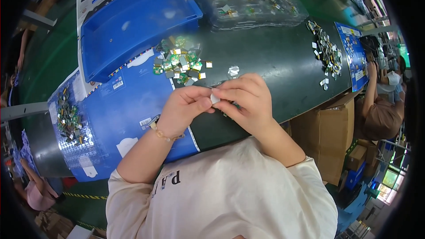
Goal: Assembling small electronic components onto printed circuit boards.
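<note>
Both my hands meet over the near part of the dark green table, fingers pinched together. Between the fingertips sits a small white square piece, partly hidden by my thumbs. My left hand, with a bracelet at the wrist, grips it from one side. My right hand pinches it from the other. Just beyond them lies a heap of small green circuit boards with white and grey square parts. A small clear plastic scrap rests beside my right hand. A few green pieces show under my fingers.
An empty-looking blue bin stands at the far left on blue printed sheets. Clear stacked trays hold more boards at the back. Other heaps lie left and right. A cardboard box stands by the table's right edge. Other people work nearby.
</note>
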{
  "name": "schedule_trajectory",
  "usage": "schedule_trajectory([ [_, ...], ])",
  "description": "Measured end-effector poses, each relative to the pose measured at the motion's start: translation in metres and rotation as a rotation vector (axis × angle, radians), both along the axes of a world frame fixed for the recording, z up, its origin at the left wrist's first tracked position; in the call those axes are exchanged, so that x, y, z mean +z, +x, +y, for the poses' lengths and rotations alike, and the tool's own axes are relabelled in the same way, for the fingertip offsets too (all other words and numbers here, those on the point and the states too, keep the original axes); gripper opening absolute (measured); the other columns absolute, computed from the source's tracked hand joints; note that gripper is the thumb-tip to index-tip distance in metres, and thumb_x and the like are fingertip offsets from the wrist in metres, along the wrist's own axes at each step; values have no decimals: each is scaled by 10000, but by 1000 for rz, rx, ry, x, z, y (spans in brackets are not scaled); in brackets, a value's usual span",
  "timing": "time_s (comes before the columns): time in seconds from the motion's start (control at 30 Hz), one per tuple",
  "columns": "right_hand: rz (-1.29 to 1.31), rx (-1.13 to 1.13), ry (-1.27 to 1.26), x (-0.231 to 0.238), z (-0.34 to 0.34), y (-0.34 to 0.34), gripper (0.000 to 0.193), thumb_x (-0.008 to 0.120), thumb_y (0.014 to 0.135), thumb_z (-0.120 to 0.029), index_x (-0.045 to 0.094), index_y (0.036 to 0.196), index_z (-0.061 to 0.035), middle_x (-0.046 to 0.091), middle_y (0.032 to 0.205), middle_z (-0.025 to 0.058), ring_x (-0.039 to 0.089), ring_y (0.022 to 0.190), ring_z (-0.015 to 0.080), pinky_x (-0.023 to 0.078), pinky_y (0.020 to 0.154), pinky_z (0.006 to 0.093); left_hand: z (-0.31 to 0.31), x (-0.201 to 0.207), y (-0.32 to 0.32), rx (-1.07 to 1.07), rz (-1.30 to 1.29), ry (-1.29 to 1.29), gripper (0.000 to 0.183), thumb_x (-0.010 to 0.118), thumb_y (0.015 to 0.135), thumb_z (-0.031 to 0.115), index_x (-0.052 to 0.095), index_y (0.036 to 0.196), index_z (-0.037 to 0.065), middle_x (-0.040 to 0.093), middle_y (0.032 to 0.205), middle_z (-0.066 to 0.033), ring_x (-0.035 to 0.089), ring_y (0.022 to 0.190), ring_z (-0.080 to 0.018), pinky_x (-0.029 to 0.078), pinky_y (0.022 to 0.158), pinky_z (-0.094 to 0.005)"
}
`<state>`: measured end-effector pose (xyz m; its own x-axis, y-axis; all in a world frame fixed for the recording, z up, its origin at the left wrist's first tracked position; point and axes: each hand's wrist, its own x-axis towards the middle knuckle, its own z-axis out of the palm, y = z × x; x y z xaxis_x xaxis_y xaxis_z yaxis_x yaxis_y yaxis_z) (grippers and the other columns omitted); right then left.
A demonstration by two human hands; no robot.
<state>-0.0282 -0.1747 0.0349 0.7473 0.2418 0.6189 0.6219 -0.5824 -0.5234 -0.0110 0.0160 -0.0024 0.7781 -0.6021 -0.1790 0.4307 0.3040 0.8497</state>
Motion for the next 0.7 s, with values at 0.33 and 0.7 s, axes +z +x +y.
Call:
schedule_trajectory([
  [0.33,-86,-34,-45,-7,1,5,231,790,593,-138,684,798,-155,643,874,-24,549,740,184,421,686,309,-2,-10,0,-60,290,-292,263,559,931,163,595,1134,0,644,1026,-56,597,917,-111,472,769,-220],
  [0.7,362,233,222,40,12,66,84,703,744,-99,645,802,-83,614,810,62,581,719,226,456,703,334,9,0,14,180,203,-276,242,561,925,151,610,1114,9,644,1073,-86,607,960,-144,468,742,-230],
])
